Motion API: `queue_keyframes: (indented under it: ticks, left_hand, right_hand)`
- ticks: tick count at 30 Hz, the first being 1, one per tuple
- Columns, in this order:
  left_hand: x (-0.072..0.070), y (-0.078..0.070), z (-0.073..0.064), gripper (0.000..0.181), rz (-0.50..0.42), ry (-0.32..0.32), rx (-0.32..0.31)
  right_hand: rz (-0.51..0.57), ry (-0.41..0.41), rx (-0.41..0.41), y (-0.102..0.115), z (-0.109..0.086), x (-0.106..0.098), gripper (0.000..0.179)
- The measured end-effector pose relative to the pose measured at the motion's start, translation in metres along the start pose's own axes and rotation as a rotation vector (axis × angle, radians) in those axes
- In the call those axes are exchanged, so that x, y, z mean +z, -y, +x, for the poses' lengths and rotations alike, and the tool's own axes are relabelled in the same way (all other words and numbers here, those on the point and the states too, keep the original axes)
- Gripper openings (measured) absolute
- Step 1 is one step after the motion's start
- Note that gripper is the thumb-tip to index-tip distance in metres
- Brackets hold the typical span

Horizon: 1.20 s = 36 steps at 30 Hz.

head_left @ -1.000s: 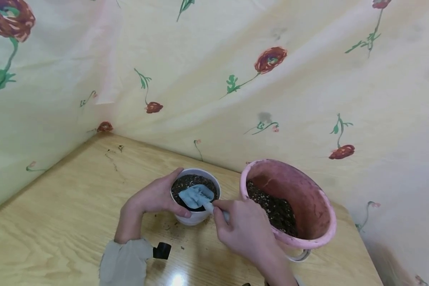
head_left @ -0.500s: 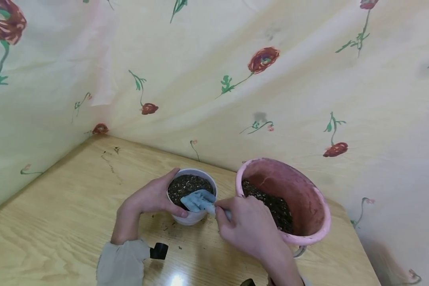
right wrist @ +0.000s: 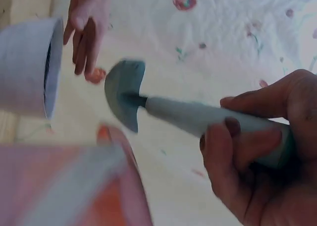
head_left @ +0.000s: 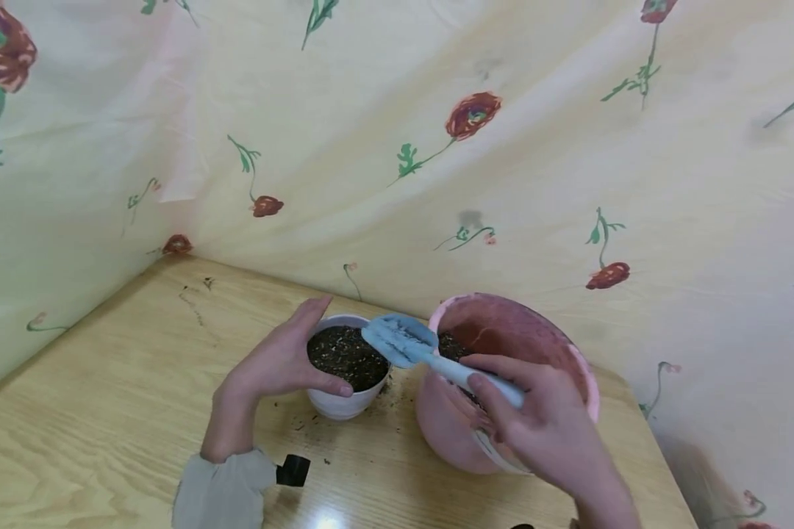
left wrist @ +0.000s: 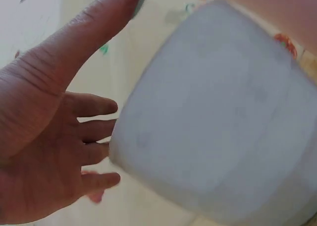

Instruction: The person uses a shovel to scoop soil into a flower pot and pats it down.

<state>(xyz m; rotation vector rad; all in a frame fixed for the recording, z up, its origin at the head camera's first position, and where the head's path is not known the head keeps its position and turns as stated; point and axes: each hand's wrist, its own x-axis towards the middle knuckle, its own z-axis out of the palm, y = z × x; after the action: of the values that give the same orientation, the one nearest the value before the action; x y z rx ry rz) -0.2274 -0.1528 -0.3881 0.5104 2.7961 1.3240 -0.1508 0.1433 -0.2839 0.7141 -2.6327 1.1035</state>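
A small blue garden trowel (head_left: 459, 372) lies in my right hand (head_left: 545, 419), whose fingers and thumb grip its pale handle. Its blade (head_left: 400, 339), with dark smears on it, is raised between the white flowerpot (head_left: 342, 406) and the pink pot (head_left: 446, 433). Dark soil (head_left: 344, 360) fills most of the white pot. Along that pot's left side, my left hand (head_left: 279, 367) has its thumb and fingers spread. The left wrist view shows a gap between its palm and the white pot (left wrist: 208, 117); whether any fingertip touches is hard to tell.
The pink pot is deep, with a pale handle (head_left: 496, 450) at its front and dark soil (head_left: 451, 345) inside. Soil crumbs (head_left: 300, 425) are scattered on the wooden table (head_left: 106, 433). Flowered cloth (head_left: 344, 169) hangs behind.
The trowel has lifted out of the white pot and moved right towards the pink pot. My left hand has loosened from the white pot's side, its fingers now spread.
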Motion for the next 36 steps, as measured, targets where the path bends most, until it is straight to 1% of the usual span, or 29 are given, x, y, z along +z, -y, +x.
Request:
queue_keyframes:
  ticks: [2, 5, 7, 9, 11, 13, 16, 18, 19, 23, 24, 25, 28, 30, 31, 36]
  left_hand:
    - [0.004, -0.008, 0.001, 0.134, 0.013, -0.03, 0.032]
    - [0.014, -0.022, 0.005, 0.129, 0.045, -0.06, 0.093]
    - [0.023, -0.03, 0.009, 0.127, 0.065, -0.069, 0.144]
    - [0.031, -0.037, 0.013, 0.126, 0.075, -0.066, 0.19]
    - [0.038, -0.042, 0.015, 0.126, 0.069, -0.061, 0.222]
    - [0.043, -0.047, 0.016, 0.128, 0.054, -0.055, 0.236]
    - [0.047, -0.051, 0.017, 0.13, 0.019, -0.046, 0.234]
    - [0.049, -0.054, 0.018, 0.131, 0.002, -0.034, 0.235]
    - [0.05, -0.056, 0.018, 0.131, -0.007, -0.025, 0.236]
    - [0.056, -0.059, 0.021, 0.13, -0.012, 0.003, 0.255]
    - [0.058, -0.06, 0.021, 0.13, -0.013, 0.008, 0.255]
    - [0.059, -0.06, 0.022, 0.129, -0.013, 0.012, 0.255]
    - [0.063, -0.062, 0.024, 0.128, -0.016, 0.017, 0.253]
    - [0.066, -0.063, 0.025, 0.126, -0.019, 0.019, 0.253]
    - [0.067, -0.063, 0.025, 0.126, -0.02, 0.02, 0.256]
    - [0.072, -0.067, 0.027, 0.122, -0.02, 0.042, 0.257]
  right_hand:
    - [0.069, 0.01, 0.032, -0.008, -0.004, -0.012, 0.016]
    - [0.18, 0.05, 0.029, -0.024, -0.009, -0.033, 0.02]
    - [0.276, 0.093, 0.009, -0.037, -0.011, -0.046, 0.023]
    - [0.372, 0.146, -0.039, -0.051, -0.012, -0.059, 0.028]
    - [0.426, 0.182, -0.077, -0.062, -0.014, -0.071, 0.031]
    - [0.428, 0.204, -0.072, -0.07, -0.016, -0.082, 0.033]
    - [0.411, 0.223, -0.015, -0.078, -0.018, -0.096, 0.032]
    - [0.389, 0.238, 0.012, -0.083, -0.019, -0.103, 0.031]
    - [0.391, 0.244, 0.012, -0.086, -0.019, -0.105, 0.031]
    - [0.407, 0.275, -0.045, -0.102, -0.016, -0.112, 0.033]
    - [0.396, 0.281, -0.048, -0.106, -0.015, -0.113, 0.034]
    - [0.407, 0.287, -0.066, -0.11, -0.014, -0.113, 0.035]
    - [0.402, 0.303, -0.08, -0.121, -0.01, -0.115, 0.035]
    - [0.376, 0.31, -0.079, -0.127, -0.007, -0.116, 0.035]
    - [0.383, 0.316, -0.09, -0.129, -0.005, -0.117, 0.034]
    - [0.304, 0.349, -0.097, -0.139, 0.003, -0.119, 0.032]
